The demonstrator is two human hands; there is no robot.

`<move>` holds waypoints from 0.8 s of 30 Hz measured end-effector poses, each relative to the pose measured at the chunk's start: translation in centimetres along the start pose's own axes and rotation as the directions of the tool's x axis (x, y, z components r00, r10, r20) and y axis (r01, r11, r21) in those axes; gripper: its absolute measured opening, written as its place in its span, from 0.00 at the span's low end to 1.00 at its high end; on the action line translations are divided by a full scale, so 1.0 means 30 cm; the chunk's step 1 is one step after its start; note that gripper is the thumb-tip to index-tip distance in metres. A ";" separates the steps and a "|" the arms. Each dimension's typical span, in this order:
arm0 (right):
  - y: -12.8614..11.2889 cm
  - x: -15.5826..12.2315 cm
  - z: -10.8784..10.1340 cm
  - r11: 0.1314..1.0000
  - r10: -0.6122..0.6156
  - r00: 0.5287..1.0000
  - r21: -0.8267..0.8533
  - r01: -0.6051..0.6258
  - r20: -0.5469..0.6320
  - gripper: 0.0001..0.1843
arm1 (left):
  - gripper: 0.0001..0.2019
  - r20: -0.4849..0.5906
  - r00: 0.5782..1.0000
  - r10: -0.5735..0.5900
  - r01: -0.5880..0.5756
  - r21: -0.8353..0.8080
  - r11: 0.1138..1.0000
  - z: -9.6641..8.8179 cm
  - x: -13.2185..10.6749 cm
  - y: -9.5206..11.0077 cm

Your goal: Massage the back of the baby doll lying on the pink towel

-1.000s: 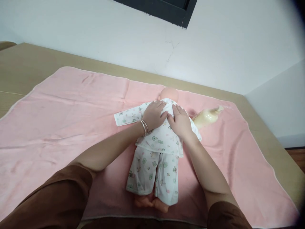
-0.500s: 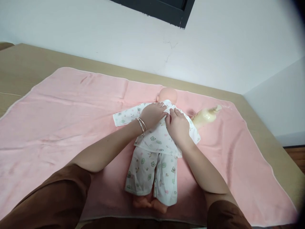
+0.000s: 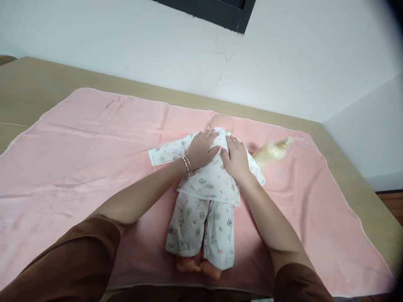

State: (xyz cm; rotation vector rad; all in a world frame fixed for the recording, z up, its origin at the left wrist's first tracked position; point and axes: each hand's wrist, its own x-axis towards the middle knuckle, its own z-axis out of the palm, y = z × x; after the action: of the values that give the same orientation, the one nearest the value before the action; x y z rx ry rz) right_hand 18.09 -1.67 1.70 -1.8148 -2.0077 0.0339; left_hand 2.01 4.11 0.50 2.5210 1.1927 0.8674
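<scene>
A baby doll [image 3: 222, 122] lies on a pink blanket, its bald head away from me and its bare feet [image 3: 198, 268] close to me. It wears a white printed shirt [image 3: 209, 182] and matching trousers [image 3: 189, 226]. My left hand [image 3: 203, 149] rests flat on the upper left of the shirt, fingers stretched out. On the upper right of the shirt lies my right hand [image 3: 236, 158], also flat with its fingers extended. The two thumbs nearly meet over the middle of the doll's upper body. The doll's face is out of sight.
The pink blanket [image 3: 103, 138] covers much of a wooden table [image 3: 53, 77]. A cream-coloured bottle [image 3: 272, 152] lies on its side right of the doll's shoulder. Behind the table stands a white wall [image 3: 126, 37] with a dark frame [image 3: 217, 12].
My fingers, earlier bent at the shirt's neckline, are now stretched flat on the doll's upper body. The shirt looks smoother near the neck. The doll and bottle stay in place.
</scene>
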 end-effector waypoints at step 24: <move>0.026 0.017 -0.024 0.994 -0.104 0.994 -0.013 0.104 0.026 0.30 | 0.24 -0.054 0.995 -0.081 0.079 -0.040 0.996 0.010 0.005 0.016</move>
State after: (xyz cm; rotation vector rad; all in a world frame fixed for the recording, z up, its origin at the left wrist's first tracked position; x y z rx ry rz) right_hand 19.03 -1.27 2.27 -1.7236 -2.1221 0.0117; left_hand 2.57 3.92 0.52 2.4169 1.2724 0.9368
